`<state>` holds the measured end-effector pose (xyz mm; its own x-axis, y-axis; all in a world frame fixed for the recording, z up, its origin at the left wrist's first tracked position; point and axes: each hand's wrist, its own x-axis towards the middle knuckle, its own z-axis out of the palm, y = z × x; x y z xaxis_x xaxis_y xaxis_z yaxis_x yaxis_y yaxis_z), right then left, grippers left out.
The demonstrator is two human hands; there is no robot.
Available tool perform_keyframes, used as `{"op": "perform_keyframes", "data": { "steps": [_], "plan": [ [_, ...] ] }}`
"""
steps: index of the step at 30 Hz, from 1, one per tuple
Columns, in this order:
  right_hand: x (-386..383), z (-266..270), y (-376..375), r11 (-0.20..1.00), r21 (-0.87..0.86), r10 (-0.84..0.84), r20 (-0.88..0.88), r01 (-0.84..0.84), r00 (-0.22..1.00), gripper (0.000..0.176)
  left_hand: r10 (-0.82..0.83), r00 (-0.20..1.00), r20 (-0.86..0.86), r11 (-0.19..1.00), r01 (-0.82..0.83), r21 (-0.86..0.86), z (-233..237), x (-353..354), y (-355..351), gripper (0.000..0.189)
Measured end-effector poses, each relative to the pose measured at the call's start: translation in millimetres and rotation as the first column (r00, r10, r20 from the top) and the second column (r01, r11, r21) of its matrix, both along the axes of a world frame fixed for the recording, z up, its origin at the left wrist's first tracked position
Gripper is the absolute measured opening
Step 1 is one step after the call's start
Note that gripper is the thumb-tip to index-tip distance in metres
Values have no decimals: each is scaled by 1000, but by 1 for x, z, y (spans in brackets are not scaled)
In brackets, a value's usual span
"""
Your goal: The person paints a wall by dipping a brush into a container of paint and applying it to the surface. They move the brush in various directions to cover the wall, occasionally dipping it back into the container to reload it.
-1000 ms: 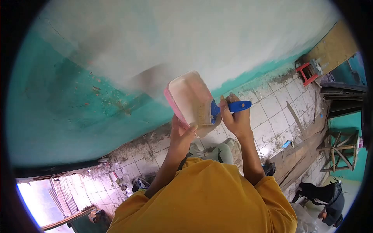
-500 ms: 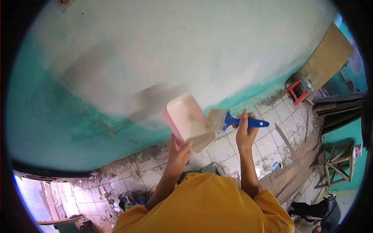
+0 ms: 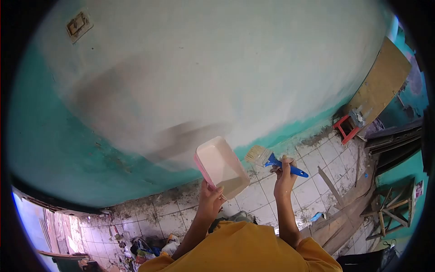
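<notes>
My left hand (image 3: pixel 211 199) grips the near edge of a pink-sided rectangular tub (image 3: pixel 218 162), tilted in front of the wall. Its inside is pale, with what looks like off-white paint at the lower end. In my right hand (image 3: pixel 286 176) is a wide paintbrush (image 3: pixel 273 159) with a blue handle, fingers wrapped round it. The pale bristles point up and left, just right of the tub and apart from it. Before me the wall (image 3: pixel 253 77) is coated whitish over turquoise, with darker greyish patches at the left and low middle.
A red stool (image 3: pixel 346 130) stands by a leaning brown board (image 3: pixel 379 79) at right. Below it are a wooden frame (image 3: pixel 392 204) and flat boards on the dirty tiled floor (image 3: pixel 253 199). Bags and clutter (image 3: pixel 147 248) lie at lower left; a switch box (image 3: pixel 79 26) is high on the wall.
The brush has moved away from the tub's rim, its bristles now turned more upward. Both hands and the tub sit lower in view, as the camera has tipped up to show more wall.
</notes>
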<state>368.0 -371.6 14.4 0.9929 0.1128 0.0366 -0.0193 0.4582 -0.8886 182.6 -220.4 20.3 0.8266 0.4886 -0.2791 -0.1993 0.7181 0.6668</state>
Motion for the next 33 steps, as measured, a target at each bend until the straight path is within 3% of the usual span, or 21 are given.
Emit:
{"op": "perform_keyframes", "data": {
  "steps": [3,15,18,22,25,28,30,33],
  "plan": [
    [2,4,7,1000,23,7,-32,-6,999,17,-25,1000,-12,996,25,85,0,5,3,68],
    [43,6,38,997,30,-74,-67,76,995,28,-6,999,40,999,4,45,-5,16,46,68],
    [66,16,53,988,81,-137,29,134,990,32,-63,997,51,991,56,119,-8,18,60,69],
    [115,54,80,971,111,-225,139,210,965,33,-92,994,51,987,84,134,-13,24,77,74],
    [166,92,97,966,154,-238,199,209,951,33,-77,997,12,987,74,141,1,31,84,67],
    [223,122,113,941,230,-306,276,246,911,34,-47,996,-79,987,59,148,1,38,86,69],
    [259,125,122,938,273,-292,288,214,912,34,-40,999,31,989,35,145,-3,47,85,69],
    [296,97,136,945,267,-259,246,192,934,31,4,999,49,990,-11,144,-6,62,76,71]
  ]
}}
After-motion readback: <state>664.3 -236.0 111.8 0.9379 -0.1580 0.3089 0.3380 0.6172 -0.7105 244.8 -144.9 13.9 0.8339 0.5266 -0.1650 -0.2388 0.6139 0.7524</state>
